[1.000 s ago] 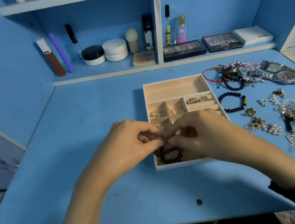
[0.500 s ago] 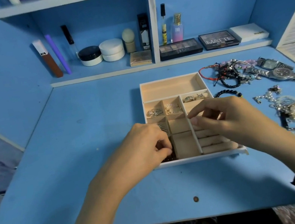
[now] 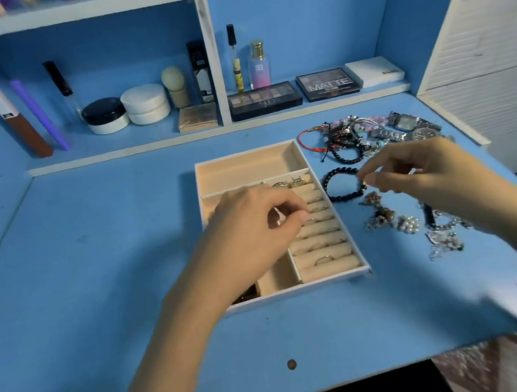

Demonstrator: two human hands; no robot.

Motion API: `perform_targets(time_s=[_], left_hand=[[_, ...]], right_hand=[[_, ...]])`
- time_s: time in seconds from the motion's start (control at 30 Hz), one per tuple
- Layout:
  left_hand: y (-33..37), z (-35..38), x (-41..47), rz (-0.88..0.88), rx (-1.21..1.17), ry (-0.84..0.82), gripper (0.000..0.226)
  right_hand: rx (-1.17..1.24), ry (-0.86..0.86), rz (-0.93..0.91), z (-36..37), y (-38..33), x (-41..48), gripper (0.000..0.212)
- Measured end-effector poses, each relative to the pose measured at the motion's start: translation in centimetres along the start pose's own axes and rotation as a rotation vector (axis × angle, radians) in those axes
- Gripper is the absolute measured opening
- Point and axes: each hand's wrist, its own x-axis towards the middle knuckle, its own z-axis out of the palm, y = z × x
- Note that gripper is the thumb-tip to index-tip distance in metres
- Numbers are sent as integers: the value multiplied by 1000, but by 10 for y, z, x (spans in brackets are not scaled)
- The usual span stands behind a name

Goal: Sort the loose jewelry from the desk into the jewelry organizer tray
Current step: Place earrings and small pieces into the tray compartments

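The beige jewelry organizer tray (image 3: 247,167) sits mid-desk. A dark bead bracelet (image 3: 245,296) lies in its front-left compartment, rings (image 3: 323,258) sit in the ring rolls, and small gold pieces (image 3: 294,182) rest at the top of the rolls. My left hand (image 3: 253,231) hovers over the tray's small middle compartments, fingers curled, nothing visible in it. My right hand (image 3: 422,173) is right of the tray; thumb and forefinger meet the right edge of a black bead bracelet (image 3: 334,182) lying flat on the desk. Whether they grip it is unclear.
Tangled bracelets (image 3: 340,140) and watches (image 3: 411,129) lie at the back right; chains and pearl pieces (image 3: 393,222) lie under my right wrist. A low shelf (image 3: 137,144) holds cosmetics and palettes (image 3: 329,84). A white louvered cabinet (image 3: 487,69) borders the desk's right side.
Both hands left the front-left compartment, where the dark bracelet now lies. My right hand swung right, out of the tray to the black bracelet; my left hand shifted back over the tray's middle.
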Motion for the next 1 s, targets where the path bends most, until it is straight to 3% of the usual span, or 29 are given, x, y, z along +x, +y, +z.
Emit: perform_targets(time_s=[0.3, 0.4, 0.57, 0.73, 1.0], left_hand=[[32, 56, 43, 106, -13, -24, 17], [35, 60, 48, 117, 1, 11, 17], [35, 64, 51, 105, -1, 27, 16], [33, 65, 50, 89, -12, 14, 16], [36, 71, 53, 101, -17, 2, 16]], right_hand=[[-393, -173, -119, -18, 23, -13, 22], [-459, -159, -180, -10, 29, -15, 27], [-519, -125, -237, -2, 32, -15, 11], [-377, -82, -168, -7, 33, -18, 5], [191, 126, 36, -33, 20, -22, 8]])
